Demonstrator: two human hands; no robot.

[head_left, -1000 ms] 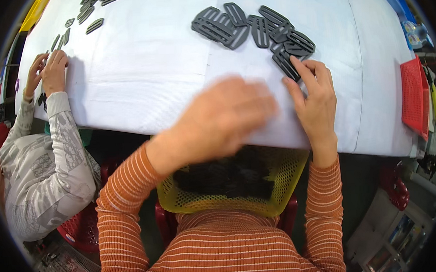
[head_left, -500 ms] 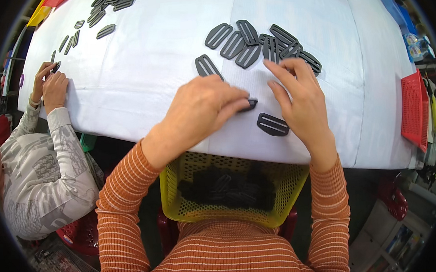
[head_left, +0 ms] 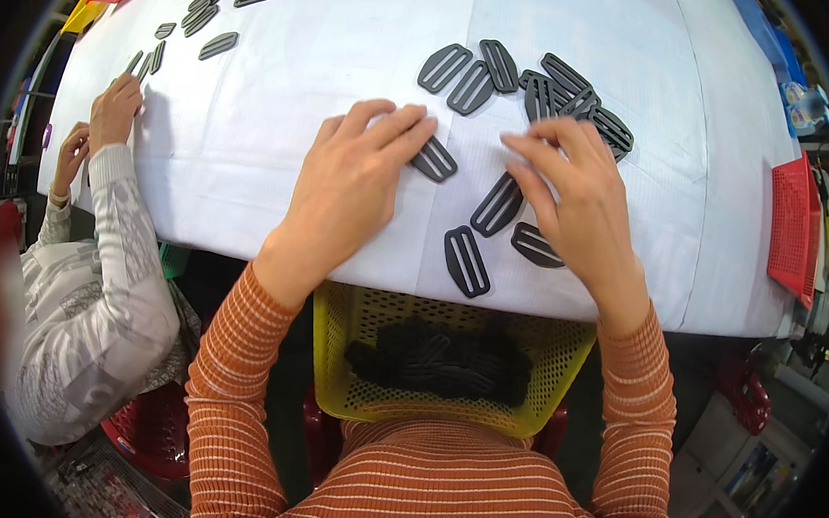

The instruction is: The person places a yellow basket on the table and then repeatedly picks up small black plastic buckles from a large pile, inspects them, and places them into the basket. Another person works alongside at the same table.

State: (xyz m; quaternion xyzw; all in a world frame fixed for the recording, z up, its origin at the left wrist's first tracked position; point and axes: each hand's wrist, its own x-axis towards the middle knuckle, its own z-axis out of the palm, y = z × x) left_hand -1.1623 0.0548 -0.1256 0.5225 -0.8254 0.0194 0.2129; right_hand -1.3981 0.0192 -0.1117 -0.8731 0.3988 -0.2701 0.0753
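Observation:
Black slide buckles with long slots lie on the white-covered table. My left hand (head_left: 350,183) reaches over one slide buckle (head_left: 436,162), its fingers stretched out and covering the upper end; the thumb is hidden. My right hand (head_left: 575,190) hovers with thumb and fingers bent but apart, nothing seen between them. Beside its thumb lies a tilted buckle (head_left: 496,208), and another buckle (head_left: 534,245) is partly covered by the hand. One more buckle (head_left: 467,262) rests near the table's front edge. Beyond my fingers is a loose, partly overlapping pile of buckles (head_left: 565,87).
A yellow perforated basket (head_left: 326,367) holding dark pieces sits against me below the table edge. At left, a co-worker's hand (head_left: 114,115) handles similar buckles, with a heap (head_left: 205,12) farther back. A red basket (head_left: 793,230) stands at the table's right edge.
My left hand has let go of a buckle, now near the front edge, and moved to another one. A buckle from the pile has come nearer, beside my right thumb. The view has shifted slightly.

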